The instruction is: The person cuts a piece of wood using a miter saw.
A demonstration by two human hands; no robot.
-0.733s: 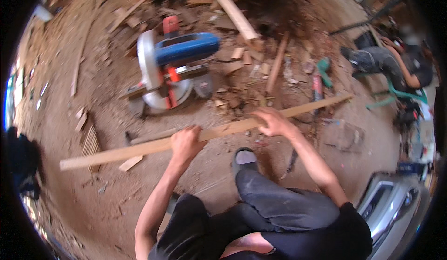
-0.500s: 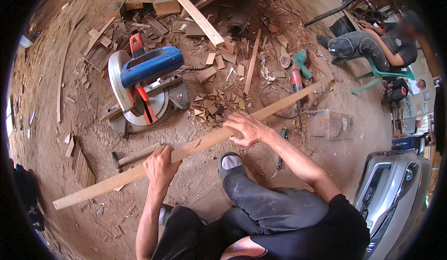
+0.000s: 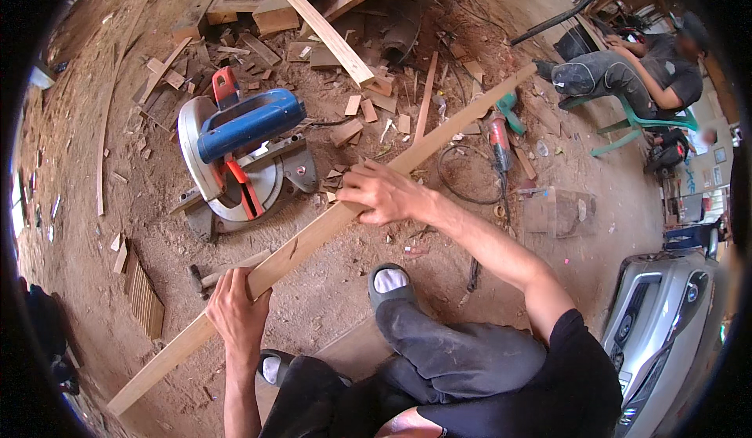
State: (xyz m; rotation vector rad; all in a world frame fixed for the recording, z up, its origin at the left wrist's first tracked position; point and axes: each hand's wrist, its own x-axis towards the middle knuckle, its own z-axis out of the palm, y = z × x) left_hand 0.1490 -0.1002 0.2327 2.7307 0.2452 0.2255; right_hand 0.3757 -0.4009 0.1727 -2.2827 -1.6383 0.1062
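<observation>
A long narrow wooden plank (image 3: 301, 246) runs diagonally across the view, from lower left up to upper right, above my legs. My left hand (image 3: 239, 309) grips its lower-left part, thumb at the near edge. Higher along it, my right hand (image 3: 376, 195) has its fingers curled over the board. Beyond the plank, on the dusty ground, stands a miter saw (image 3: 247, 121) with a blue handle. A hammer (image 3: 200, 280) lies partly under the board near my left hand. Small wood offcuts beside the saw are mostly hidden by my right hand and the plank.
Wood boards (image 3: 274, 3) are piled at the back. A red-and-green power tool (image 3: 499, 142) with a cord lies at right. A seated person (image 3: 627, 77) occupies a green chair (image 3: 607, 144). A silver car part (image 3: 658, 328) is at lower right, ridged wood (image 3: 142, 301) at left.
The plank has tilted more steeply, its right end higher and left end lower. My right hand has moved up and left, and my left hand down and left, both holding it.
</observation>
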